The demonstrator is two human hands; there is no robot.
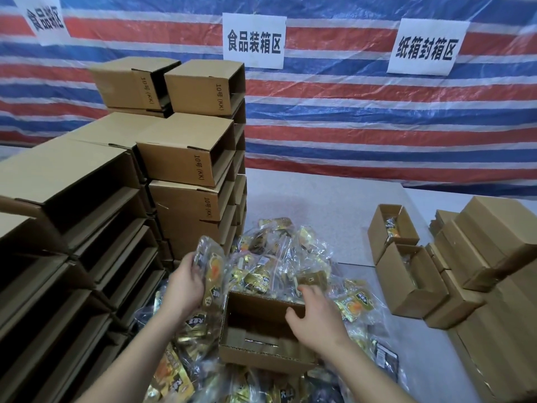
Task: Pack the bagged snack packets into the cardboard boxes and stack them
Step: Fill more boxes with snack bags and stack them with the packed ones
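Observation:
An open, empty cardboard box (255,349) sits on top of a heap of bagged snack packets (270,263) in the middle of the table. My left hand (184,283) grips one clear bag of gold and orange snack packets (212,271), held upright just left of the box. My right hand (316,315) holds the box's far right wall, thumb inside and fingers over the rim.
Tall stacks of empty boxes lying on their sides (186,158) fill the left. At the right stand two open boxes with packets inside (406,257) and more boxes (494,242). A striped tarp with paper signs (254,40) hangs behind the grey table (319,193).

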